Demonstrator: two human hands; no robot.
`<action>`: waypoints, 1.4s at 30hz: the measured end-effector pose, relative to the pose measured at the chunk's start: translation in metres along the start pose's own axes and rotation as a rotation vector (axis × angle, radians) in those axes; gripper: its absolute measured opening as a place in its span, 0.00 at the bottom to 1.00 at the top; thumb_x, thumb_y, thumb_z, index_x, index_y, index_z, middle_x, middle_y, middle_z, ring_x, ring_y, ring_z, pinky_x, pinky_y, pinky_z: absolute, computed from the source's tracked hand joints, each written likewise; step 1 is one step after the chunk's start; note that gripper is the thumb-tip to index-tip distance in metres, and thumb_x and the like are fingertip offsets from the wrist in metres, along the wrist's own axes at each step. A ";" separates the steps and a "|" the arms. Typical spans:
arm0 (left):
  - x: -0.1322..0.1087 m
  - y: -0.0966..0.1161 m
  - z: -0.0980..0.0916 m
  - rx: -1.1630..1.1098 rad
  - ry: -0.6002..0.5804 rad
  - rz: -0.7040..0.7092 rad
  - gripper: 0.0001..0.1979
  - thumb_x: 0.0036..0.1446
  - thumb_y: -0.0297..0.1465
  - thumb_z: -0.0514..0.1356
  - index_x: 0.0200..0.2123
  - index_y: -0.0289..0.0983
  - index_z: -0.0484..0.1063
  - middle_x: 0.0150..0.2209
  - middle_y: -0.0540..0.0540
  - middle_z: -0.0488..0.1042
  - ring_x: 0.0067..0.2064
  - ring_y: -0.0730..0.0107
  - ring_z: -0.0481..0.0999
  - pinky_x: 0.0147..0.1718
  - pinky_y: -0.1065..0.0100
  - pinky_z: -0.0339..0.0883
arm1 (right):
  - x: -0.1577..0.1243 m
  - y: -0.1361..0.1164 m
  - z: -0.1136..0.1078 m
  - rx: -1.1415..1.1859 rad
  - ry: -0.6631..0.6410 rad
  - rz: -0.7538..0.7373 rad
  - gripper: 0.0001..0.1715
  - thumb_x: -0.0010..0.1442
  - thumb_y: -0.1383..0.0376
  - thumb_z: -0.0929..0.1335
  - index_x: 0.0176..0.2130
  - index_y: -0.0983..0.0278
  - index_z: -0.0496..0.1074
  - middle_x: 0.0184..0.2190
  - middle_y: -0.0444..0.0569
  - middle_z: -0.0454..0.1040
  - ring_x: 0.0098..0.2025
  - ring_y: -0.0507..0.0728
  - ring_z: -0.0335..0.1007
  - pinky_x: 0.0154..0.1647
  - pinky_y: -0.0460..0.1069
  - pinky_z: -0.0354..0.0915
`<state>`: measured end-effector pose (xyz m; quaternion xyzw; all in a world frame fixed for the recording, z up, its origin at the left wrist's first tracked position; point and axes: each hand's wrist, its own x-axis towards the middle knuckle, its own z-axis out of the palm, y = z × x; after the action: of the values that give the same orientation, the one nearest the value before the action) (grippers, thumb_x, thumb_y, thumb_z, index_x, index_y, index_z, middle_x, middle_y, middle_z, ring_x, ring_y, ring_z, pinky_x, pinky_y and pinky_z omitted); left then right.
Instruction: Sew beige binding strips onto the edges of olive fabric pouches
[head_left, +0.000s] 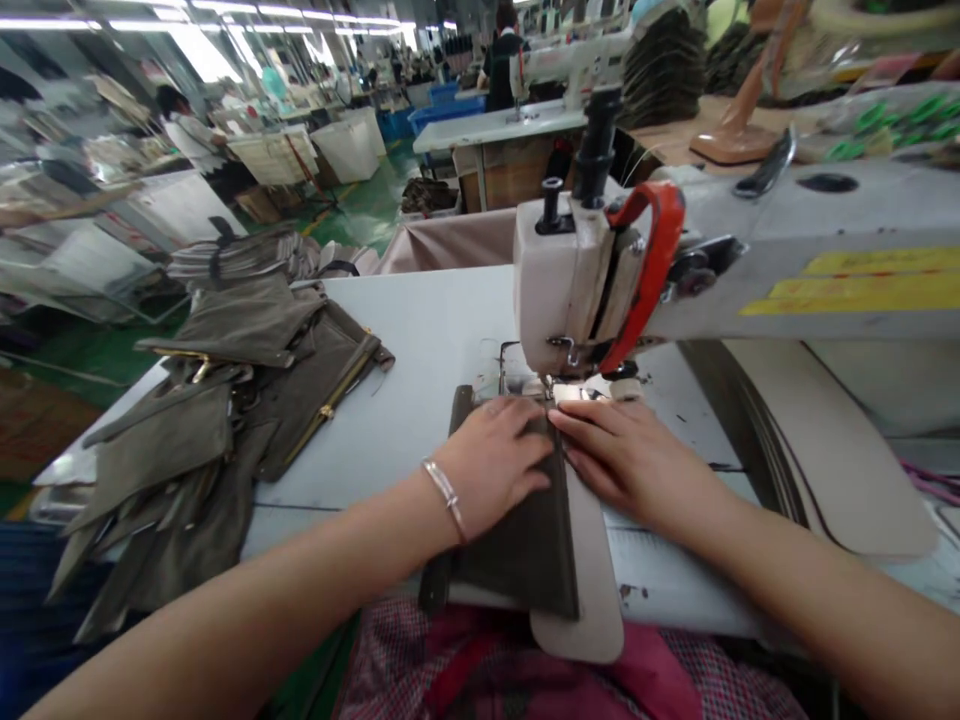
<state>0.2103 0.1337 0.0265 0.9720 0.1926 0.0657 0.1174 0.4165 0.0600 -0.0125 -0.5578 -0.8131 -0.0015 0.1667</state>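
Note:
My left hand (499,460) lies flat, fingers together, on a dark olive fabric piece (525,545) on the white sewing table (420,400). My right hand (626,455) presses flat on the piece's right edge, where a beige strip (589,600) lies beside it and hangs over the table's front edge. Both sets of fingertips sit just in front of the needle area of the cream sewing machine head (562,280). A silver bracelet (445,492) circles my left wrist.
A heap of olive fabric pieces with gold zips (225,400) covers the table's left side. Stacked beige curved strips (825,450) lie to the right under the machine arm (825,250). Other people work at tables far behind.

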 end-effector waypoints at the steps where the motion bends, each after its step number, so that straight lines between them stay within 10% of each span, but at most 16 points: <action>1: -0.017 0.012 0.001 -0.020 -0.054 0.138 0.12 0.58 0.36 0.61 0.44 0.38 0.73 0.52 0.43 0.68 0.57 0.57 0.64 0.59 0.52 0.56 | -0.002 -0.002 -0.001 0.008 -0.009 0.002 0.25 0.65 0.61 0.62 0.60 0.59 0.61 0.57 0.52 0.65 0.55 0.61 0.61 0.55 0.60 0.60; 7: -0.085 0.051 0.022 -0.021 0.125 0.310 0.11 0.65 0.27 0.54 0.49 0.39 0.70 0.52 0.48 0.73 0.56 0.67 0.68 0.61 0.57 0.58 | -0.018 -0.010 0.001 0.037 0.054 -0.013 0.22 0.65 0.62 0.62 0.58 0.58 0.64 0.55 0.51 0.65 0.57 0.60 0.60 0.56 0.59 0.60; 15: -0.081 0.055 0.029 0.030 0.217 0.371 0.12 0.61 0.24 0.57 0.48 0.29 0.70 0.48 0.39 0.75 0.46 0.64 0.73 0.43 0.63 0.73 | -0.021 -0.010 0.005 0.047 0.087 -0.011 0.21 0.65 0.62 0.62 0.57 0.57 0.65 0.55 0.51 0.66 0.56 0.60 0.60 0.56 0.59 0.60; 28: -0.084 0.063 0.029 0.052 0.189 0.340 0.11 0.62 0.24 0.55 0.47 0.29 0.71 0.49 0.41 0.75 0.46 0.62 0.72 0.41 0.63 0.71 | -0.021 -0.014 0.005 0.058 0.077 0.011 0.21 0.65 0.63 0.62 0.57 0.58 0.65 0.56 0.51 0.65 0.57 0.60 0.59 0.57 0.59 0.58; 42: 0.013 -0.016 0.021 0.160 0.127 0.026 0.16 0.64 0.31 0.54 0.53 0.32 0.65 0.56 0.42 0.68 0.59 0.59 0.63 0.60 0.56 0.58 | -0.023 -0.013 0.006 0.039 0.068 0.006 0.23 0.64 0.63 0.62 0.58 0.58 0.62 0.57 0.51 0.62 0.58 0.60 0.57 0.57 0.61 0.60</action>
<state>0.2200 0.1492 0.0034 0.9746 0.1916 0.1130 0.0264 0.4109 0.0353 -0.0225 -0.5566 -0.8051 -0.0039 0.2050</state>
